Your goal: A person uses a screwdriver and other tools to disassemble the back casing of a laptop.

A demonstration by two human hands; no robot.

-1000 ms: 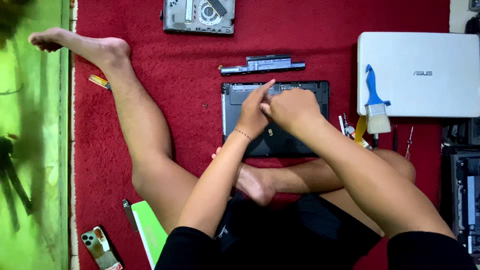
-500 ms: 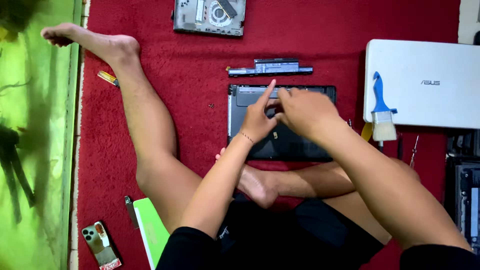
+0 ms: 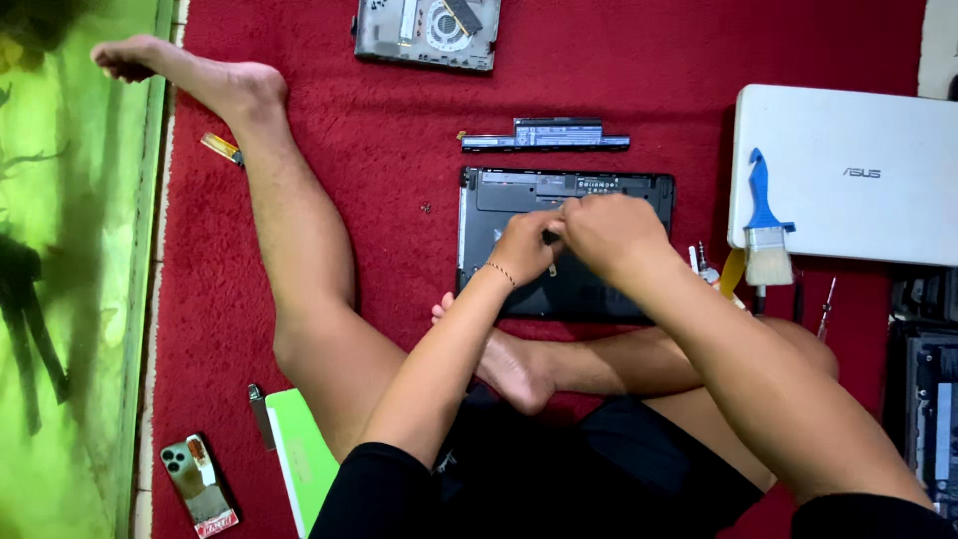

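While hands [image 3: 569, 235] meet, matte black rectangular laptop base [image 3: 599, 190] on plush red carpet [image 3: 399, 150]

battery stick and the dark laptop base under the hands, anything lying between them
Nothing: in the head view only a narrow strip of bare red carpet separates the long battery from the laptop base's top edge.

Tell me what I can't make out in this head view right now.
- Small dark item between the left hand and right hand: fingers cover it.
- Middle of the black laptop base: hidden under both hands.
- Dark device: cut off by the right edge.
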